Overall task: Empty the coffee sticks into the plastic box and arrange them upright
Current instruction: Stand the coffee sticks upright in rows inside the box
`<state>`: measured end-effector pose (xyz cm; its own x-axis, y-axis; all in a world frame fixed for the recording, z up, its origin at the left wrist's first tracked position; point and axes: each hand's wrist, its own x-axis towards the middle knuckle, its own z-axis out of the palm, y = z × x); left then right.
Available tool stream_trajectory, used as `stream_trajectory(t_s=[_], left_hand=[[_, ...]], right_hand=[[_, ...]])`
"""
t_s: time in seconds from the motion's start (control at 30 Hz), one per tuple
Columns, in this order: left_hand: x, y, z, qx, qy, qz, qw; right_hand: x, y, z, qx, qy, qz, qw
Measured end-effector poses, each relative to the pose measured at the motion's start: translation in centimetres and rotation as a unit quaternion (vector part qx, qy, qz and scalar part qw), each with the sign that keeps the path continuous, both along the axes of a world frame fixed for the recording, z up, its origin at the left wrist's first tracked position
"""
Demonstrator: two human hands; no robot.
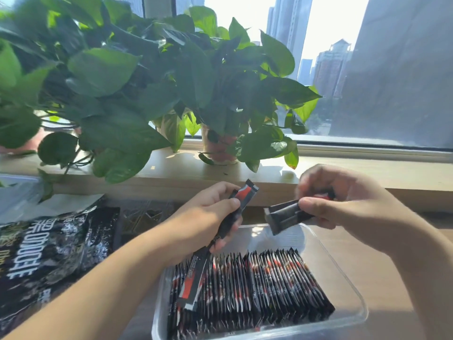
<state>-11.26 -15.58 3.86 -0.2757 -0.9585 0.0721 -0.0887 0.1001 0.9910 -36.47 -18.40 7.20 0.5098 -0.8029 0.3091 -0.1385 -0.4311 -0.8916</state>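
Observation:
A clear plastic box [343,273] stands on the table in front of me. Inside it, a packed row of several black-and-red coffee sticks [257,290] stands on edge. My left hand [208,217] is shut on black-and-red sticks [241,202] that run from above the fist down over the box's left part. My right hand [343,204] hovers above the box's far end and pinches a small bundle of dark sticks [285,215] pointing left. The two hands are apart.
A crumpled black coffee bag [49,253] with white lettering lies to the left of the box. Behind the table runs a window sill [343,173] with leafy potted plants [147,82]. A clear plastic item [17,192] sits at the far left.

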Motion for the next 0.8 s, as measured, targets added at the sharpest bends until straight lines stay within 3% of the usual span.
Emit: stream_trajectory(t_s=[0.13,0.23,0.4,0.53,0.8], left_hand=[[-0.3,0.4,-0.1,0.013,0.018,-0.023,0.999],[-0.3,0.7,0.1,0.016,0.034,-0.023,0.999],[-0.5,1.2,0.3,-0.064,-0.044,-0.056,0.995],[-0.6,1.0,0.0,-0.058,-0.041,-0.119,0.990],[-0.5,0.5,-0.6,-0.059,-0.077,-0.125,0.987]], right_hand=[[3.3,-0.4,0.2,-0.020,0.104,0.033,0.994],[4.8,-0.7,-1.0,-0.062,0.143,-0.006,0.988],[5.4,-1.2,-2.5,-0.046,0.026,-0.039,0.998],[5.2,-0.6,-2.8,-0.044,-0.062,-0.008,0.997],[4.5,-0.6,-3.7,-0.078,-0.090,0.001,0.993]])
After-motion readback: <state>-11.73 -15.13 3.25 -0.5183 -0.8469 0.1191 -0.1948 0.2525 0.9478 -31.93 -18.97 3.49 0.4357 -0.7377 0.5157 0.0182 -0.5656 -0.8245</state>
